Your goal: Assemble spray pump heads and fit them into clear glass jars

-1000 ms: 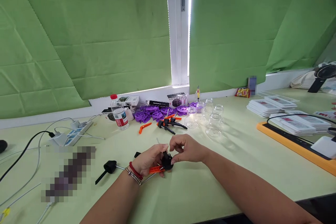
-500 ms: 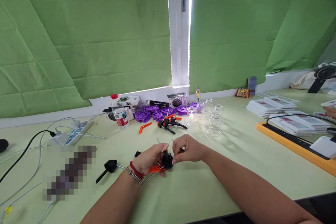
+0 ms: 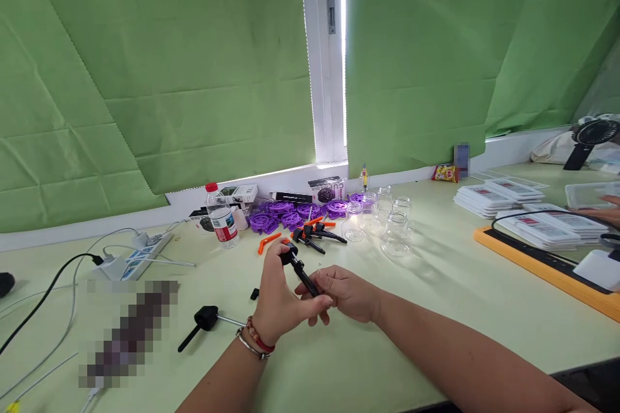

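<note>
My left hand [image 3: 278, 300] grips a black plastic pump part [image 3: 299, 271] with a long stem, lifted off the pale green table [image 3: 436, 310] and tilted. My right hand [image 3: 346, 293] pinches the lower end of the same stem. A red cord and a metal bangle sit on my left wrist. Another black pump part with a metal rod [image 3: 206, 321] lies on the table to the left of my hands.
At the back lie purple discs [image 3: 285, 213], orange and black pump parts [image 3: 314, 233], clear glass jars [image 3: 387, 222] and a water bottle [image 3: 220, 218]. A power strip with cables [image 3: 130, 255] is at left. Stacked cards [image 3: 513, 197] and an orange-edged tray [image 3: 547, 264] are at right, near another person's hand [image 3: 605, 210].
Both hands lifted the black part off the table and turned it so its stem points down to the right. The orange piece under my left hand is out of sight.
</note>
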A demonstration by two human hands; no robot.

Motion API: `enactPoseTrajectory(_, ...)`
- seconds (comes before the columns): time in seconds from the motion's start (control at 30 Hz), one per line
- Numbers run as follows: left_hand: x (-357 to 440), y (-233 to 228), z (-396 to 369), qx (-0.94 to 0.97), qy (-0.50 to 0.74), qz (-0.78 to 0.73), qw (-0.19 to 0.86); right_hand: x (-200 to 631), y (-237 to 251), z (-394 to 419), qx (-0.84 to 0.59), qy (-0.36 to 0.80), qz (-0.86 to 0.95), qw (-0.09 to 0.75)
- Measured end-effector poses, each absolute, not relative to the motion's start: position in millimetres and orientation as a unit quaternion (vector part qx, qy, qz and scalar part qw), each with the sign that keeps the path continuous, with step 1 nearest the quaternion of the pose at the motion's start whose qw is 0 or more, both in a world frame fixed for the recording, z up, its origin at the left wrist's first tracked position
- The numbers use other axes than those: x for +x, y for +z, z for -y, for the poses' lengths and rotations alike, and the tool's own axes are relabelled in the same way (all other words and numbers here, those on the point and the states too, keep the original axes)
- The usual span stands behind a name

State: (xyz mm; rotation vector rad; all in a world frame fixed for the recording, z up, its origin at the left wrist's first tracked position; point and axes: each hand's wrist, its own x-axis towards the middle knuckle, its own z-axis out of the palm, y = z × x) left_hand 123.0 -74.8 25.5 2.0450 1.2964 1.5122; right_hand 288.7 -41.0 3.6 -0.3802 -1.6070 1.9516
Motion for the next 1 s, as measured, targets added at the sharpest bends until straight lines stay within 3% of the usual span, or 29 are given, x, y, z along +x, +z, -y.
enactPoseTrajectory(0.17,122.8,12.0,63.5,0.764,0.510,-0.394,0.003,287.5,4.4,41.7,-0.179,0.743,0.571,0.300)
enactPoseTrajectory(0.3,118.1,7.3,55.3,0.816,0.475,-0.328,-0.038,292.0,6.4,39.4,-0.207,0.693,0.620,0.304)
enactPoseTrajectory(0.4,115.5,7.0,52.9,0.796,0.487,-0.359,-0.020,292.5,4.7,37.0,-0.255,0.598,0.692,0.314)
enactPoseTrajectory(0.5,112.9,10.0,52.0,0.715,0.515,-0.473,0.014,291.4,2.0,33.3,-0.311,0.432,0.773,0.345)
enactPoseTrajectory(0.63,109.8,14.9,51.0,0.662,0.483,-0.553,0.153,289.8,-0.3,29.0,-0.343,0.266,0.831,0.347)
enactPoseTrajectory(0.83,100.3,15.3,45.9,0.676,0.448,-0.547,0.210,286.8,-3.5,17.1,-0.372,0.176,0.858,0.307)
enactPoseTrajectory(1.0,75.1,7.5,28.2,0.568,0.559,-0.570,0.199,279.1,6.9,-15.5,-0.458,0.101,0.847,0.251)
